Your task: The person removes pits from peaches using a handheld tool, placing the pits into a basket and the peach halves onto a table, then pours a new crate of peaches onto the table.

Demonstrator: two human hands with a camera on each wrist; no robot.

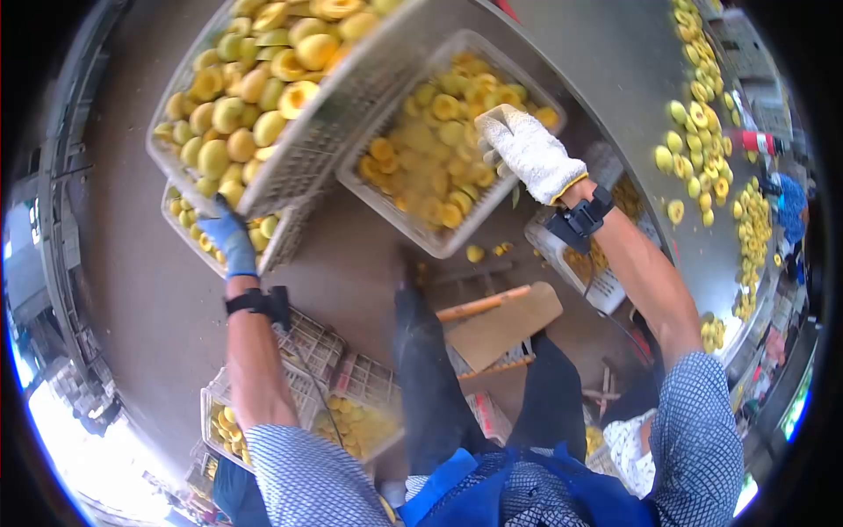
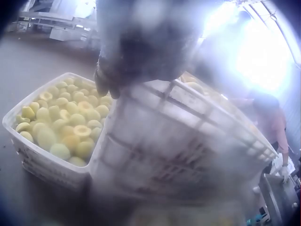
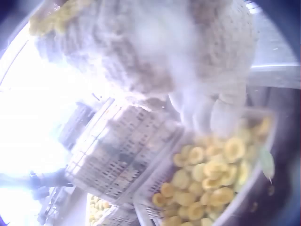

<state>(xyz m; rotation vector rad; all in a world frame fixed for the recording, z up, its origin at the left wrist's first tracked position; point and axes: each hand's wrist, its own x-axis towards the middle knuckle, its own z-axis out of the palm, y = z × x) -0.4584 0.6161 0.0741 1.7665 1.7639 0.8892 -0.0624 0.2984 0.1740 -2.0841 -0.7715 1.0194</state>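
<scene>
My left hand [image 1: 230, 237], in a blue glove, grips the near rim of a pale plastic crate [image 1: 307, 149] heaped with halved yellow peaches [image 1: 237, 110]. That crate sits tilted above another filled crate [image 1: 279, 250]. In the left wrist view its slotted wall [image 2: 164, 141] stands beside the fruit-filled one [image 2: 56, 162]. My right hand [image 1: 531, 154], in a white knitted glove, is over the right side of a crate [image 1: 386, 227] of peach halves [image 1: 452, 132]. In the right wrist view, loosely bent fingers [image 3: 218, 115] hang above the fruit.
A metal table [image 1: 606, 70] with scattered peach halves [image 1: 698, 149] curves along the right. Another crate [image 1: 606, 294] stands under its edge. Near my legs is a low stool with a cardboard piece [image 1: 505, 325]. More crates [image 1: 364, 382] lie at lower left. A person [image 2: 277, 127] works nearby.
</scene>
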